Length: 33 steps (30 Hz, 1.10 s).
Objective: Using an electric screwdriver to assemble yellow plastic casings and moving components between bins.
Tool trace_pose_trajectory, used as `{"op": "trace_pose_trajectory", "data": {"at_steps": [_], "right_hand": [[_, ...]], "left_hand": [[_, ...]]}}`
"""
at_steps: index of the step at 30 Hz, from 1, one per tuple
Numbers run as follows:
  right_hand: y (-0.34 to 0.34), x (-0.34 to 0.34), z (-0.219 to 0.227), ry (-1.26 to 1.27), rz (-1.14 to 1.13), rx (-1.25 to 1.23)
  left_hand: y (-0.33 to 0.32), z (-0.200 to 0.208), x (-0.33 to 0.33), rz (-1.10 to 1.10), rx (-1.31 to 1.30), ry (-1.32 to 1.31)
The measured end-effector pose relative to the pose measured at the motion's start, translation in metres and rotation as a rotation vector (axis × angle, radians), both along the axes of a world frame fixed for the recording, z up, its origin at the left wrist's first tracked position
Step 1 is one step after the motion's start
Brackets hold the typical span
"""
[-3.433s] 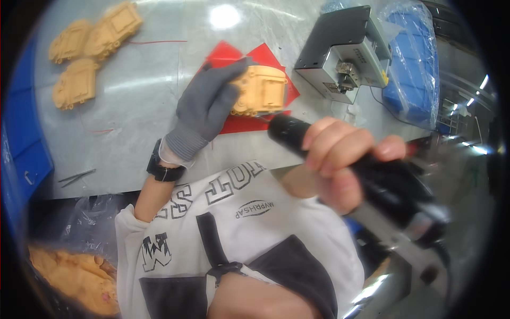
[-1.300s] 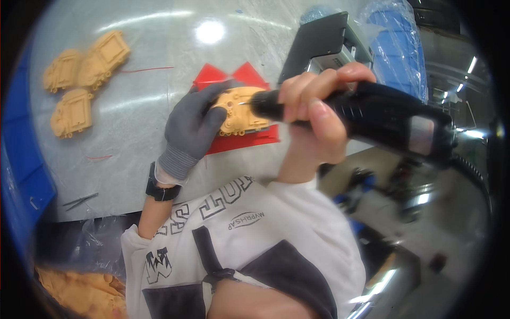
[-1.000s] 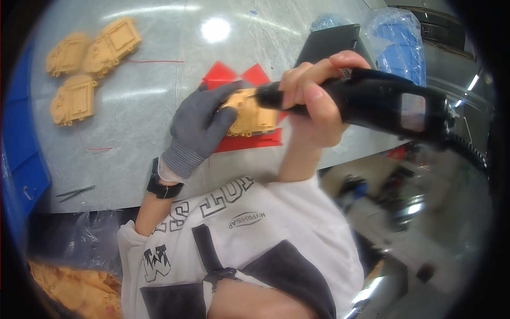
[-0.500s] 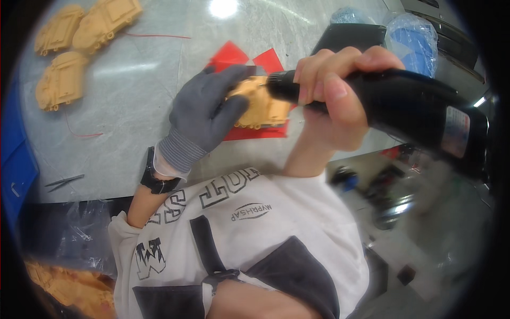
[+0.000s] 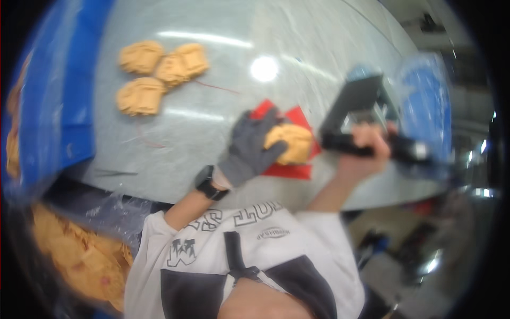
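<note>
My left hand, in a grey knit-cuffed glove, is closed around the left side of a yellow-orange moulded plastic housing. Beneath the housing lies a red holder or sheet, its corners showing above and below. Off to the right, my bare right hand is wrapped round a black power screwdriver. The tool's narrow end points left, apart from the housing and close to a black open case. Motion blur hides the screwdriver's tip and any screw on it.
Three similar housings lie together at the far left, with thin red wires beside them. Dark tweezers rest near the table's left edge. A blue bin stands left, a plastic-wrapped blue container right, and more orange parts lower left.
The screwdriver has come away from the housing and swung right toward the black case. My left hand still grips the housing. The whole view has shifted, showing more of the blue bin.
</note>
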State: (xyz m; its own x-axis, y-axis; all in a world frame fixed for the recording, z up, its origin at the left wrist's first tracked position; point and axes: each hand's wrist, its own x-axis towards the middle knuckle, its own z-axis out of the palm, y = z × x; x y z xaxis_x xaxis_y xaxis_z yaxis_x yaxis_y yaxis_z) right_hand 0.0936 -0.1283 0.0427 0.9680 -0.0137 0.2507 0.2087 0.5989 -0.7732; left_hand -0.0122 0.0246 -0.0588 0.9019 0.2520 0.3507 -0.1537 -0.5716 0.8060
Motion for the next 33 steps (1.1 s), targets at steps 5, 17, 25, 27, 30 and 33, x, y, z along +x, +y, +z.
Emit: {"op": "trace_pose_trajectory", "data": {"at_steps": [5,17,25,27,30,33], "right_hand": [[-0.067,-0.005,0.006,-0.088,-0.095,0.052],[-0.023,-0.013,0.004,-0.023,-0.004,-0.008],[-0.029,-0.01,-0.005,0.02,-0.032,-0.027],[-0.038,-0.011,-0.009,0.029,-0.007,-0.022],[-0.04,-0.01,-0.006,0.055,-0.013,-0.021],[-0.047,-0.012,-0.001,0.033,-0.071,-0.003]], "left_hand": [[0.01,0.017,-0.014,-0.057,-0.847,0.008],[0.146,0.123,-0.122,-0.199,-0.732,-0.765],[0.188,0.01,-0.086,0.696,0.646,0.324],[0.182,0.013,-0.091,0.65,0.481,0.363],[0.181,0.015,-0.085,0.652,0.434,0.439],[0.162,0.02,-0.076,0.825,0.294,0.513]]}}
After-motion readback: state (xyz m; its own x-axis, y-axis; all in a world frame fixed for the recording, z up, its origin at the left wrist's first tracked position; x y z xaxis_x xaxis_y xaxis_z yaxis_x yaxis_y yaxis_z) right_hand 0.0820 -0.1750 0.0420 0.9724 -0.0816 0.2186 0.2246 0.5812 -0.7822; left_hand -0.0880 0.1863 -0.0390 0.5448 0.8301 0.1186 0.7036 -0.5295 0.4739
